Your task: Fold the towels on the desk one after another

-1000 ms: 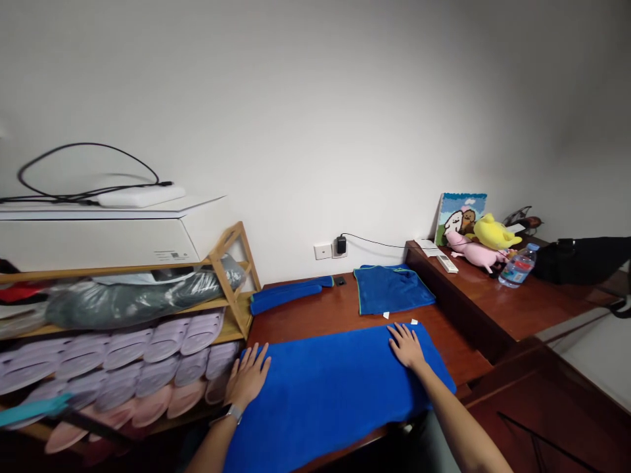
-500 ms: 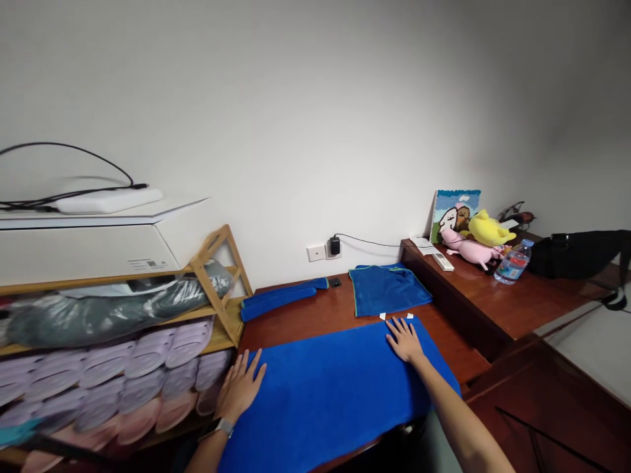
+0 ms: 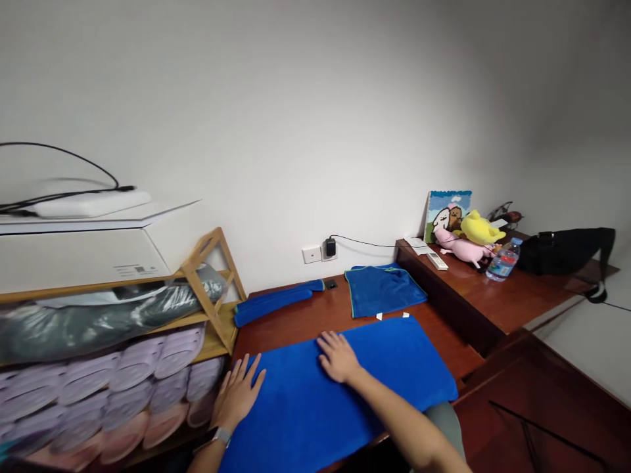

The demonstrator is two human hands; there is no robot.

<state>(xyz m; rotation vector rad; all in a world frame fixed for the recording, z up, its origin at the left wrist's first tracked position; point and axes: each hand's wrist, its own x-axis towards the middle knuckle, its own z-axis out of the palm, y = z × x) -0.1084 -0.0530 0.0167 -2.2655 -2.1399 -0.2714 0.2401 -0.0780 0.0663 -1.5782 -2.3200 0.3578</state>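
A bright blue towel (image 3: 305, 407) lies spread over the front of a reddish-brown desk (image 3: 290, 327), its near edge reaching the desk's front. My left hand (image 3: 238, 389), with a watch on the wrist, rests at the towel's left edge with fingers extended. Near the middle of the far edge, my right hand (image 3: 339, 358) lies flat on the cloth, fingers stretched out. Neither hand grips anything. Two white tags (image 3: 379, 316) stick out from the towel's far edge. Behind it lie another blue cloth (image 3: 384, 291) with green edging and a narrow folded blue cloth (image 3: 279, 303).
To the left stands a wooden rack (image 3: 219, 322) with slippers (image 3: 138, 358), a plastic-wrapped bundle (image 3: 98, 328) and a white box (image 3: 83, 253) on top. The raised desk section at right holds plush toys (image 3: 463, 246), a water bottle (image 3: 503, 261) and a black bag (image 3: 562, 249). A charger (image 3: 330, 247) is plugged into the wall.
My right hand has slid left across the towel, from near the tags to the middle of the far edge. My left hand stays at the left edge. The view has shifted slightly.
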